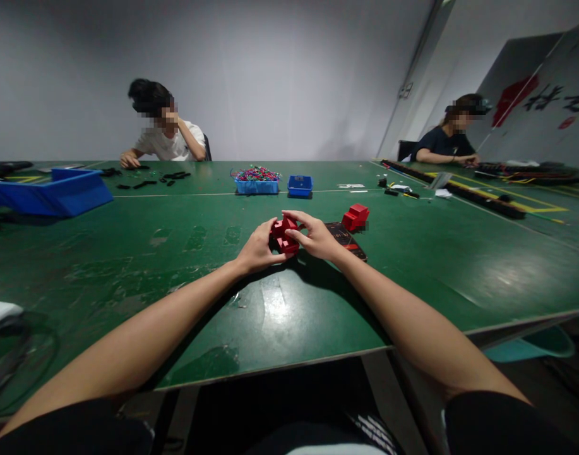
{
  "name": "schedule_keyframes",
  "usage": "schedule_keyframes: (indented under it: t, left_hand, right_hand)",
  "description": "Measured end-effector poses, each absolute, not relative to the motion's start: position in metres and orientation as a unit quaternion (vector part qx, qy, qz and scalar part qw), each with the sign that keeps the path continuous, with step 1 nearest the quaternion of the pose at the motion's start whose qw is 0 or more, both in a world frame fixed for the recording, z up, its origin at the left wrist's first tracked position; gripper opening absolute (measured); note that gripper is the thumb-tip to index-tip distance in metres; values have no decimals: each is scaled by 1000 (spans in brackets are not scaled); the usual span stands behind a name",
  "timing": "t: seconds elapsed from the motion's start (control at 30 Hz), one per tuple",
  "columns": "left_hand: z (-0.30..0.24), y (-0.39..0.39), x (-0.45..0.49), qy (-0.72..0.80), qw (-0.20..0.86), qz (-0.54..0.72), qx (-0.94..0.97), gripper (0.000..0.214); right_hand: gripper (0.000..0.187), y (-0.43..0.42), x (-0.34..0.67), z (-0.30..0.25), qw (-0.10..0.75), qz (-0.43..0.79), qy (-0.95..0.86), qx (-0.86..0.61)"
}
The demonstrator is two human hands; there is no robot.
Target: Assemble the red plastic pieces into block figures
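Between my two hands is a red block-like piece [286, 242] with stepped faces, just above the green table. My left hand [259, 248] grips its left side, the thumb along the lower edge. From the right, my right hand [316, 236] closes on it, with fingers over the top and front. Fingers hide part of its shape. A second red block-like piece [355, 217] rests beyond my right hand, at the far edge of a dark flat rectangular object [345, 240] with orange markings.
On the green table [194, 291] stand a blue bin [57, 193] at left, a blue tray of colourful small parts [257, 186] and a smaller blue tray [300, 186]. Black pieces [147, 184] lie near a person [168, 136]; another person [447, 136] sits far right.
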State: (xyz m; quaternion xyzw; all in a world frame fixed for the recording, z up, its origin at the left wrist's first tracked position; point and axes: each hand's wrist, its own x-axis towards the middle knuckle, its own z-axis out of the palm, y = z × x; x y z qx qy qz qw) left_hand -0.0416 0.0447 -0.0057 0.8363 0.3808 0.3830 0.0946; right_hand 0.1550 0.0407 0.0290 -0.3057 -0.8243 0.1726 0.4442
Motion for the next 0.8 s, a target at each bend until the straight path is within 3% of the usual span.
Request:
schedule_keyframes:
  t: [0.8]
  left_hand:
    - [-4,43,-41,368,114,385,838,87]
  right_hand:
    - [44,37,155,32,436,212,-818,-310]
